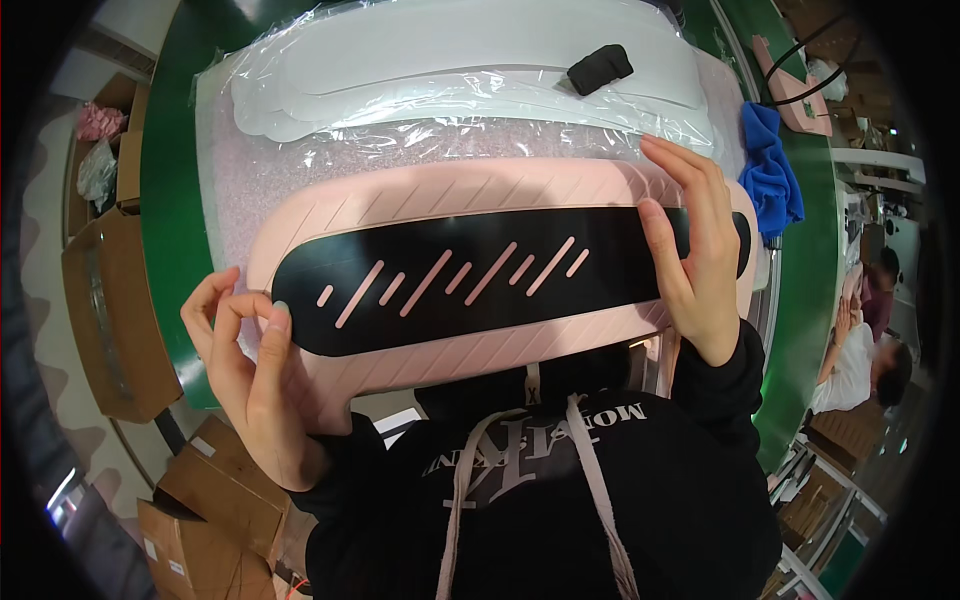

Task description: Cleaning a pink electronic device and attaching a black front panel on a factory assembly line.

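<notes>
In front of me lies a long pink panel (420, 370) with rounded ends and slanted grooves along its borders. Set along its middle is a black sheet (440, 240) with rounded ends and a row of slanted pink slots. At the sheet's left end, my left hand (250, 370) has thumb and forefinger closed together on the edge, its other fingers bent away. My right hand (705, 270) rests over the right part, fingers extended and thumb apart over the black sheet. It covers some of the sheet there; the far right tip shows past it.
Beyond the panel, white sheets (480, 65) in clear plastic lie on foam wrap (225, 160), topped by a small black block (600, 70). A blue cloth (768, 165) lies at right on the green table (165, 200). Cardboard boxes (115, 320) stand at left; people sit farther right.
</notes>
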Action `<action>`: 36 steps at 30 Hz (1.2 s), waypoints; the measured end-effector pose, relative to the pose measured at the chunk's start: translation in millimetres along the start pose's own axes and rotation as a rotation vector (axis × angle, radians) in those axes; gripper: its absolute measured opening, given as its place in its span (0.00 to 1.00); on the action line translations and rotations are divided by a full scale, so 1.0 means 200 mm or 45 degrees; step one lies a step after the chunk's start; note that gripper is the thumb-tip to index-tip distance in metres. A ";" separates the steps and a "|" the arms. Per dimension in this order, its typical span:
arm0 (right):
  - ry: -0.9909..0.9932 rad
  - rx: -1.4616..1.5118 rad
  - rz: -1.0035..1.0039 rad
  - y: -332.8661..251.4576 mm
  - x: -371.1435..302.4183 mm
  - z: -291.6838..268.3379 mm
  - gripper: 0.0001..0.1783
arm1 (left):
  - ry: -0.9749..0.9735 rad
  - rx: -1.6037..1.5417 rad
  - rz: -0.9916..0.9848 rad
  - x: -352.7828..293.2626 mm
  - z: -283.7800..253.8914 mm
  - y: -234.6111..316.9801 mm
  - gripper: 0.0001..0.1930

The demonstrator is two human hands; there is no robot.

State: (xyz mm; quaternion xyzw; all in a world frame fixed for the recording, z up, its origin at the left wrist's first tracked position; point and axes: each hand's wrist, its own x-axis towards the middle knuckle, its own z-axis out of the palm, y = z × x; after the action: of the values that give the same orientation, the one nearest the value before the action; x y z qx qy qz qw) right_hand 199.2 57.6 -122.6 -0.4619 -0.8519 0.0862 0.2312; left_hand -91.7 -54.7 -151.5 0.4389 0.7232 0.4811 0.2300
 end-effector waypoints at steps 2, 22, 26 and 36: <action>0.007 0.023 -0.016 -0.01 0.02 0.03 0.18 | -0.037 -0.067 -0.045 0.01 0.02 0.01 0.04; 0.087 -0.322 -0.057 -0.20 0.19 0.42 0.26 | -0.302 0.090 -0.056 0.08 0.12 0.04 0.04; 0.054 -0.297 0.007 -0.30 0.23 0.47 0.31 | -0.309 0.053 -0.075 0.08 0.11 0.03 0.04; 0.160 -0.151 -0.259 -0.49 0.34 0.67 0.30 | -0.344 0.175 0.014 0.08 0.10 0.01 0.03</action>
State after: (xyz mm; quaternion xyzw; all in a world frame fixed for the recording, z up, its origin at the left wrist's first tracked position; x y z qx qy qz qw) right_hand 30.5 67.7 -183.2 -0.3905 -0.8817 -0.0172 0.2641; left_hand -84.3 -31.1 -155.6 0.5182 0.7145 0.3683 0.2921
